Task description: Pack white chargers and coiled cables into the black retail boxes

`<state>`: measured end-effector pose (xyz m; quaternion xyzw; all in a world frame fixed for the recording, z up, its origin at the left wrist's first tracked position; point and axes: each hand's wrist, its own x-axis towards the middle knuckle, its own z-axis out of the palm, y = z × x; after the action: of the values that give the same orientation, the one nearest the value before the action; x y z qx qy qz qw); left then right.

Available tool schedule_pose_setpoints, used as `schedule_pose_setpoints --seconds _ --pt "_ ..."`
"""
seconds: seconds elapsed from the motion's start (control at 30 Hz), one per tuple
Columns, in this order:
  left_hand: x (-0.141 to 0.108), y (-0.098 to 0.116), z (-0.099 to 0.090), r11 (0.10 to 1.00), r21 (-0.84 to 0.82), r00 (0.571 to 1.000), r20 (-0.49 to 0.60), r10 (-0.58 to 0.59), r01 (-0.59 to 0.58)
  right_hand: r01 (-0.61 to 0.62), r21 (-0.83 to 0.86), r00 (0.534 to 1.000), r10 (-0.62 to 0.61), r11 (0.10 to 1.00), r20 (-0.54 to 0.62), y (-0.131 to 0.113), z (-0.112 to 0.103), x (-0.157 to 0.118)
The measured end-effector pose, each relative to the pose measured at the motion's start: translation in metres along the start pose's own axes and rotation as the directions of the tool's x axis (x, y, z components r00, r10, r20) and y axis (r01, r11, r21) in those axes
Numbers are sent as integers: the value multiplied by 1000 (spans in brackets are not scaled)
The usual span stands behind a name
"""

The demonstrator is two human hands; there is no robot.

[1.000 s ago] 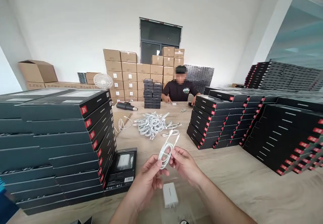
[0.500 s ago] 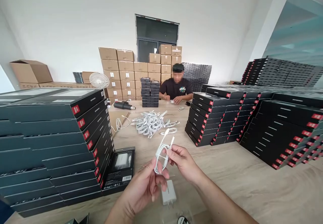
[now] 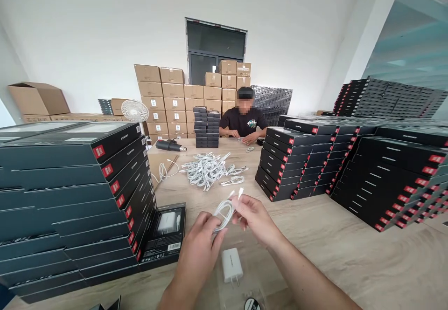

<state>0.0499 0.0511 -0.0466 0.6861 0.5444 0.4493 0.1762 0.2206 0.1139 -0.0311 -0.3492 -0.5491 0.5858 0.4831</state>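
Observation:
A coiled white charging cable (image 3: 224, 214) is held between both hands above the table. My left hand (image 3: 203, 235) pinches the coil from its left side, back of the hand turned up. At the upper right of the loop, my right hand (image 3: 250, 214) grips the cable close to its connector ends. Below the hands a white wall charger (image 3: 231, 264) lies on the table, metal prongs toward me. By the near edge is a round black-and-white label (image 3: 252, 304), which seems to be on clear plastic.
Tall stacks of black boxes stand left (image 3: 70, 198) and right (image 3: 290, 161). One windowed box (image 3: 164, 230) lies beside the left stack. Further off are a pile of white cables (image 3: 208, 170), a heat gun (image 3: 171, 145) and a co-worker (image 3: 245, 119) seated opposite.
My left hand has turned over, from palm up under the coil to back up at its left side. The coil has tilted, and its connector ends sit closer to my right fingers.

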Motion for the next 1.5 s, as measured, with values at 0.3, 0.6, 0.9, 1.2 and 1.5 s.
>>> schedule_pose_setpoints --seconds 0.3,0.6,0.9,1.2,1.5 --pt "0 18 2 678 -649 938 255 -235 346 97 175 994 -103 980 28 0 -5 1" --pt "-3 15 -6 156 -779 793 585 -170 608 11 361 1000 -19 932 17 -7 -4 2" --pt "-1 16 -10 27 -714 711 693 -123 700 -290 399 937 172 870 305 -15 -26 -4" --pt "-5 10 -11 119 -683 693 705 -148 721 -200 -43 822 192 979 536 -26 -41 -8" --pt "3 10 -21 817 -390 882 380 -278 425 274 -461 925 -102 844 365 -28 -29 -11"
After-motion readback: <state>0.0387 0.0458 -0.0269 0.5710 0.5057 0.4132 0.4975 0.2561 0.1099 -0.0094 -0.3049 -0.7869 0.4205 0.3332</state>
